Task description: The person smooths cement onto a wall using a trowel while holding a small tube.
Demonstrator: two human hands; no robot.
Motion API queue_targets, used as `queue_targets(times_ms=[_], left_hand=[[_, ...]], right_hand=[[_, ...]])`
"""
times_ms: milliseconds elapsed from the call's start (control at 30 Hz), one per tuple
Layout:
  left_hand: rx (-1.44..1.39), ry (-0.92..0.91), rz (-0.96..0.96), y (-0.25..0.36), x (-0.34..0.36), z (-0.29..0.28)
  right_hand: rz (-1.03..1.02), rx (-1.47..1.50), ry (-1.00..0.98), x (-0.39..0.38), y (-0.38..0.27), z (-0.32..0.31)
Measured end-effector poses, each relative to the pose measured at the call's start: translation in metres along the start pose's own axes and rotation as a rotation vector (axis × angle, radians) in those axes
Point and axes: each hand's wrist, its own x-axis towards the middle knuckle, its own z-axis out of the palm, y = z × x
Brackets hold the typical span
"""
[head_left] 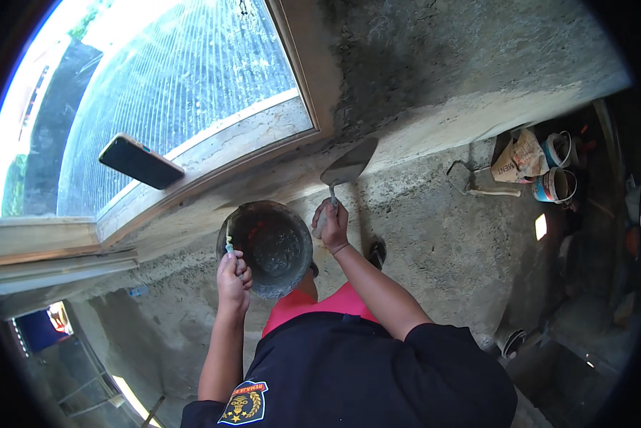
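My left hand [233, 279] is closed at the left side of a dark round bucket [276, 284], gripping the bucket's handle [229, 247], where a pale greenish piece shows. The bucket hangs in front of my legs. Its grey inside looks smeared with cement, and how much lies in it I cannot tell. In my right hand [331, 227], fingers wrapped round its grip, is a trowel [349, 164]. Its broad grey blade points away from me, close to the rough wall [435, 121], and I cannot tell if it touches.
A phone [140, 161] stands out over the sill of the wood-framed window [213, 153] at the left. On the rough floor at the right lie a hoe-like tool [477, 184] and a torn paper sack [518, 158]. Beside them stand paint pails [553, 187].
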Motion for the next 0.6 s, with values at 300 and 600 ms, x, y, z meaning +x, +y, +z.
queue_targets(times_ms=[300,600], left_hand=[[0.090,-0.009,0.014,0.020,0.014,-0.040],[0.090,-0.015,0.003,0.022,0.017,-0.045]], right_hand=[[-0.115,0.124,-0.038,0.052,0.009,0.054],[-0.008,0.008,-0.057,-0.010,0.016,0.038]])
